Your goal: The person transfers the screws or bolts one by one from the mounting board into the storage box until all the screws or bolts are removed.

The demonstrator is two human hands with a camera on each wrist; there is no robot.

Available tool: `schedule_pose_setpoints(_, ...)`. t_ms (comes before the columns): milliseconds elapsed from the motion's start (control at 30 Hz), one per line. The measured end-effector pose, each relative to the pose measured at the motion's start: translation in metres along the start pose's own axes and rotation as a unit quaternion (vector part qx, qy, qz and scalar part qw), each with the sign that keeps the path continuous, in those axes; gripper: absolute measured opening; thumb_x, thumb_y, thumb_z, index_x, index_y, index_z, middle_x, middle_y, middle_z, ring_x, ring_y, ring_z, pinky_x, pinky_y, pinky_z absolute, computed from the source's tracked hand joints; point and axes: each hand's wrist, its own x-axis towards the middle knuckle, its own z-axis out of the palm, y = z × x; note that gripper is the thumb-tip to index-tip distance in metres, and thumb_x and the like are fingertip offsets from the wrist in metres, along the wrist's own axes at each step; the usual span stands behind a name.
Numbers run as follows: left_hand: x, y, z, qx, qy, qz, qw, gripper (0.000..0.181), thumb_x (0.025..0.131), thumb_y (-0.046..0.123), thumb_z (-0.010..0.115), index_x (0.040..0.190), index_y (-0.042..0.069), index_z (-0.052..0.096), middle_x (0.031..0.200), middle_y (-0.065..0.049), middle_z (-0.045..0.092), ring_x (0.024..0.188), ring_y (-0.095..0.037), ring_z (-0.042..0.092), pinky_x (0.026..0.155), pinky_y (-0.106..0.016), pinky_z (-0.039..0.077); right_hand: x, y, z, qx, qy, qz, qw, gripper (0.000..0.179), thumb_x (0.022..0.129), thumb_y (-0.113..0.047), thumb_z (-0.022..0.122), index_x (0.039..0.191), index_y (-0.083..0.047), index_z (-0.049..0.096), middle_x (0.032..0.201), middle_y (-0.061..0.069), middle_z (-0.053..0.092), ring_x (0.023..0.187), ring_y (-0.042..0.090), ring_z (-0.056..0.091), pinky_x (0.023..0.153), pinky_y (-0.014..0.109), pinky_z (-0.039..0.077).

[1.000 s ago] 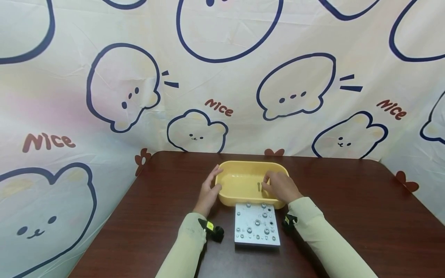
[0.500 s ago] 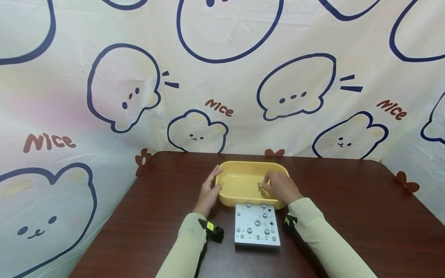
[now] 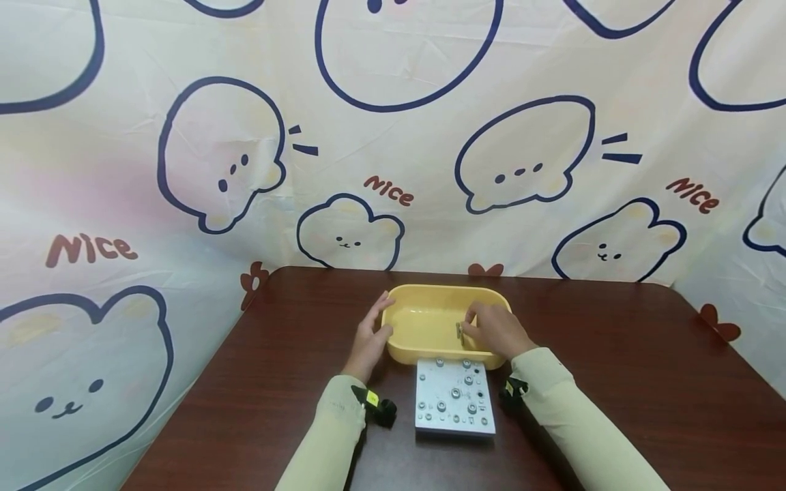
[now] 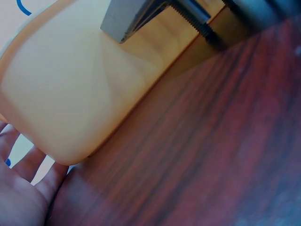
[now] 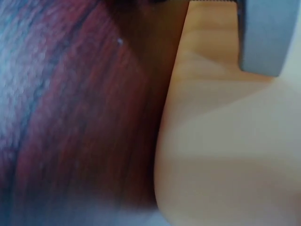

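A yellow plastic tray (image 3: 419, 334) sits on the table, and my left hand (image 3: 367, 344) rests against its left end, thumb and fingers spread at the rim. In the left wrist view its fingers (image 4: 30, 165) lie fairly straight beside the tray's wall (image 4: 61, 94). My right hand (image 3: 494, 330) reaches into the tray's right side, fingers curled, pinching a small screw (image 3: 462, 335) at the fingertips. Another thin screw (image 3: 457, 330) shows just left of it. The rest of what the right fingertips hold is hidden. The right wrist view shows the tray wall (image 5: 225, 141) but no fingers.
A silver metal plate (image 3: 454, 399) studded with several socket screws lies right in front of the tray. Threaded screw ends (image 4: 193, 21) stick out beneath it. The dark wooden table (image 3: 307, 327) reaches back to a printed cloth (image 3: 430, 143).
A second screw has come into view at the right fingertips beside the first one. Both hands, the tray and the metal plate stay almost where they were.
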Motion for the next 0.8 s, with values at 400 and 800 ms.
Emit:
schedule_pose_setpoints(400,0.001,0.000,0.001,0.002,0.007,-0.001,1.0000,0.052,0.088,0.010,0.052,0.136,0.030,0.053,0.150,0.027,0.031,0.145,-0.013,0.017,0.115,-0.055,0.015,-0.005,0.005,-0.013,0.078,0.051,-0.038,0.9949,0.012,0.090,-0.026,0.063,0.091,-0.014,0.064,0.061,0.001,0.051,0.055,0.016,0.048,0.048,0.027,0.043)
schedule_pose_setpoints(800,0.002,-0.001,0.002,0.004,0.008,-0.004,1.0000,0.052,0.089,0.010,0.052,0.138,0.026,0.052,0.148,0.029,0.031,0.145,-0.012,0.018,0.115,-0.054,0.015,-0.034,-0.002,-0.030,0.115,0.018,-0.065,0.9911,0.011,0.090,-0.023,0.064,0.097,-0.015,0.059,0.063,0.002,0.051,0.055,0.017,0.051,0.047,0.027,0.047)
